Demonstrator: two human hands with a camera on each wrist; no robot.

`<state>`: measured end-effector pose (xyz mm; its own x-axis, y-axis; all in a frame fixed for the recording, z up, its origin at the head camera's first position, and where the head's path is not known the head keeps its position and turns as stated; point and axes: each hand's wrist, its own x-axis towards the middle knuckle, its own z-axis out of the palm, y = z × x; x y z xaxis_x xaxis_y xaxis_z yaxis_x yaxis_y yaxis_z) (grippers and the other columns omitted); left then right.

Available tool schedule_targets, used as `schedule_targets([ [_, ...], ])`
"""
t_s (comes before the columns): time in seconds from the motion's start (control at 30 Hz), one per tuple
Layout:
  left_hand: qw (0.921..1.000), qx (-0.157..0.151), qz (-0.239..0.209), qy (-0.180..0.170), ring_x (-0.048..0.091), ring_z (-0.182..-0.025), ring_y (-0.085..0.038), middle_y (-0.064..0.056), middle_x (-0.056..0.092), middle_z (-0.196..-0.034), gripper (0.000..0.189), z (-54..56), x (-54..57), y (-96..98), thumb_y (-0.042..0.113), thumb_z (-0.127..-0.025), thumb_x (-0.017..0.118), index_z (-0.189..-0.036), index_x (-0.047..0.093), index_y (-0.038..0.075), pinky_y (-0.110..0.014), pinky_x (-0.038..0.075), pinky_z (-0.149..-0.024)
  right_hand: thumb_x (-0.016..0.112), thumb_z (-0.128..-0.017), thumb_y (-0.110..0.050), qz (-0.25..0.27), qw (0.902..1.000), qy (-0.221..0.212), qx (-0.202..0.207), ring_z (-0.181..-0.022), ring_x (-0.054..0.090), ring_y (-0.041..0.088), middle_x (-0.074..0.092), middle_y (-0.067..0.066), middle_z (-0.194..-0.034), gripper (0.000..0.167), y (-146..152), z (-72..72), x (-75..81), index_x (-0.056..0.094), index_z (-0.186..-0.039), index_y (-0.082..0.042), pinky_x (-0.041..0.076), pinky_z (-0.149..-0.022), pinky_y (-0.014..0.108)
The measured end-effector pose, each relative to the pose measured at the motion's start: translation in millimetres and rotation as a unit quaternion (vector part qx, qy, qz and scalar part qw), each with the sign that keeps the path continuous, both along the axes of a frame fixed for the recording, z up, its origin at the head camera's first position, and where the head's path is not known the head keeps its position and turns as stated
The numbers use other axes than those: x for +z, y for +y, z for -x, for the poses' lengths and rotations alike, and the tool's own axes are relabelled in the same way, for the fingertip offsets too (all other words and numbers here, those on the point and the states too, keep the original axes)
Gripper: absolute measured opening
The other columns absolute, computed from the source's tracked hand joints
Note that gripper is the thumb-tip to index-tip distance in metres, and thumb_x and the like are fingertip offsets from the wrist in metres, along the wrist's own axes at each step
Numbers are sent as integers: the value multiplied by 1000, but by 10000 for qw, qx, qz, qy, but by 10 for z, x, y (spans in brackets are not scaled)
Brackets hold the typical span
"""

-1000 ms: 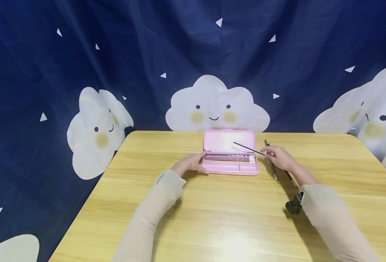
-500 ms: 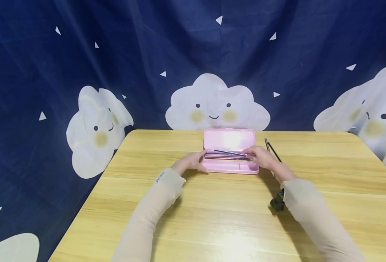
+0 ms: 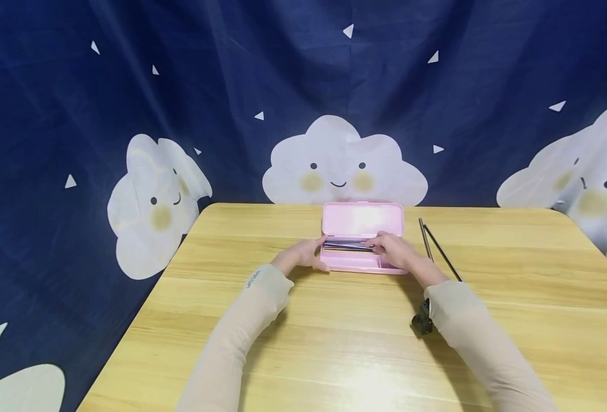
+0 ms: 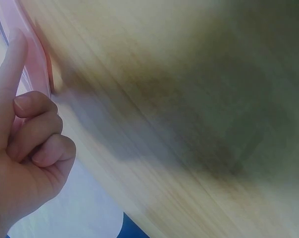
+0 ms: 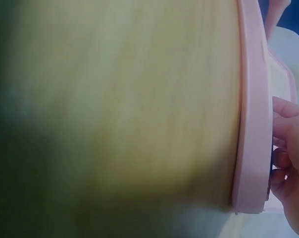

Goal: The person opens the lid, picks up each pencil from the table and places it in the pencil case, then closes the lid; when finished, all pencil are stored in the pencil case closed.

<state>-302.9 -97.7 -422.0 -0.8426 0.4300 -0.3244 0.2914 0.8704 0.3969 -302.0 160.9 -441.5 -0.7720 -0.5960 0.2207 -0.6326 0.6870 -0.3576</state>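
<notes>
A pink pencil case point(image 3: 352, 263) lies with its lid raised near the far side of the table. Several pencils point(image 3: 334, 248) fill its rear compartment. My left hand point(image 3: 302, 254) grips the case's left end; in the left wrist view one digit stretches along the pink wall point(image 4: 36, 64) while other fingers curl. Over the right part of the rear compartment, my right hand point(image 3: 397, 252) pinches the end of a dark pencil point(image 3: 361, 245) lying on the others. In the right wrist view my fingers reach behind the case's front wall point(image 5: 256, 124), which hides the pencil.
Two dark pencils point(image 3: 444, 253) lie on the wooden table point(image 3: 334, 337) right of the case, partly behind my right forearm. A small black camera point(image 3: 423, 320) hangs at my right wrist. A dark blue curtain point(image 3: 221, 86) with clouds stands behind the table.
My right hand has carried the dark pencil left from beside the case and lowered it into the rear compartment. My left hand stays on the case's left end.
</notes>
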Motion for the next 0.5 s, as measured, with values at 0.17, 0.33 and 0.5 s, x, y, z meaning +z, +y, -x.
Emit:
schedule_targets([
  [0.17,10000,0,48,19,29,-133,-25,-14,30,-146,96,-8,11,6,39,-74,74,-147,17,13,-33,23,-110,57,-85,1,-59,9999,-42,-73,-75,56,22,58,4,-82,21,-20,-6,-8,69,-100,-8,48,-67,40],
  [0.33,10000,7,82,43,30,-133,-25,-13,30,-146,97,-1,5,5,39,-74,74,-147,16,14,-33,23,-110,57,-86,1,-39,10000,-70,-44,-74,55,21,56,3,-81,21,-9,1,-15,69,-100,-9,48,-66,39],
  [0.5,10000,38,54,30,30,-133,-24,-13,30,-146,97,10,-20,4,39,-73,74,-147,16,13,-33,23,-110,58,-84,2,38,10000,56,11,-70,53,18,56,2,-78,20,2,11,-23,70,-97,-7,47,-63,35],
])
